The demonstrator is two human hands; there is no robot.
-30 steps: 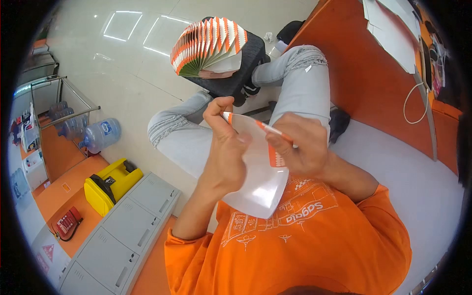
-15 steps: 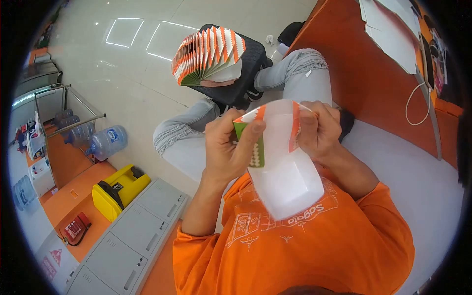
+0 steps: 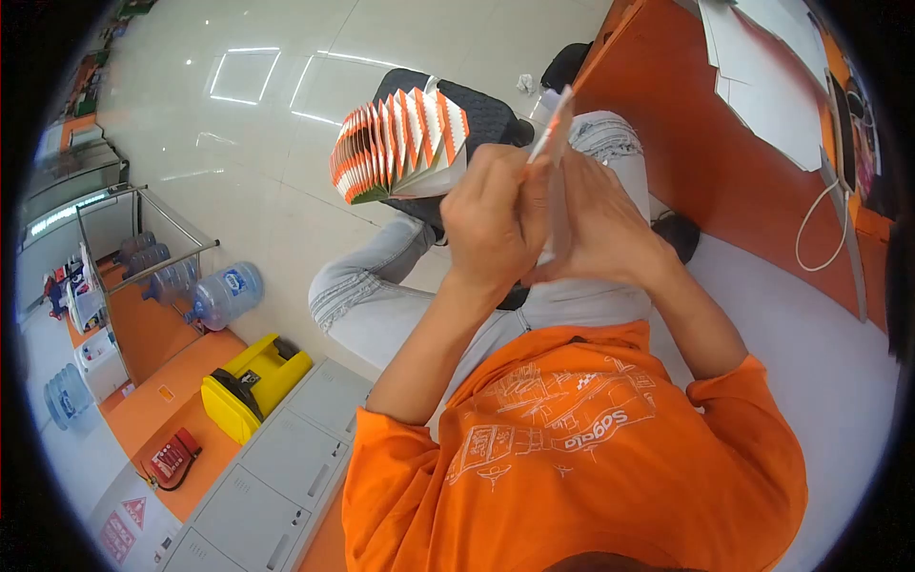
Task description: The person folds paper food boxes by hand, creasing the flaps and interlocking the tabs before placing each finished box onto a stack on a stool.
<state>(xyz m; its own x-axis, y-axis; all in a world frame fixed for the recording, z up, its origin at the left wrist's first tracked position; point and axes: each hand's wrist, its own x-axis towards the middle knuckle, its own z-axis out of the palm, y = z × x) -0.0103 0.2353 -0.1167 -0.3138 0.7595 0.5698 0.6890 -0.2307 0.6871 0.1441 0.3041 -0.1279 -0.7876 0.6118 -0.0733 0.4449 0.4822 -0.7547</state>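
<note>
A white paper box with orange edging (image 3: 556,143) stands nearly edge-on between my two hands, above my lap. My left hand (image 3: 496,214) is closed round its near-left side, the fingers curled. Against the other side lies my right hand (image 3: 605,219), palm toward the paper and fingers stretched out. The lower part of the box is largely hidden by the hands. Beyond them, a fanned stack of folded orange, white and green paper boxes (image 3: 405,143) rests on a black stool (image 3: 496,114).
An orange-brown desk panel (image 3: 658,133) rises at the right, with white sheets (image 3: 767,91) and a cable (image 3: 813,229) above. At the left are water bottles (image 3: 229,294), a yellow bin (image 3: 250,386), grey lockers (image 3: 276,467) and a red extinguisher (image 3: 173,458).
The box was spread open with its white inside showing; now it is narrow and edge-on. Both hands have moved forward, and my right hand has gone from pinching to lying flat against it.
</note>
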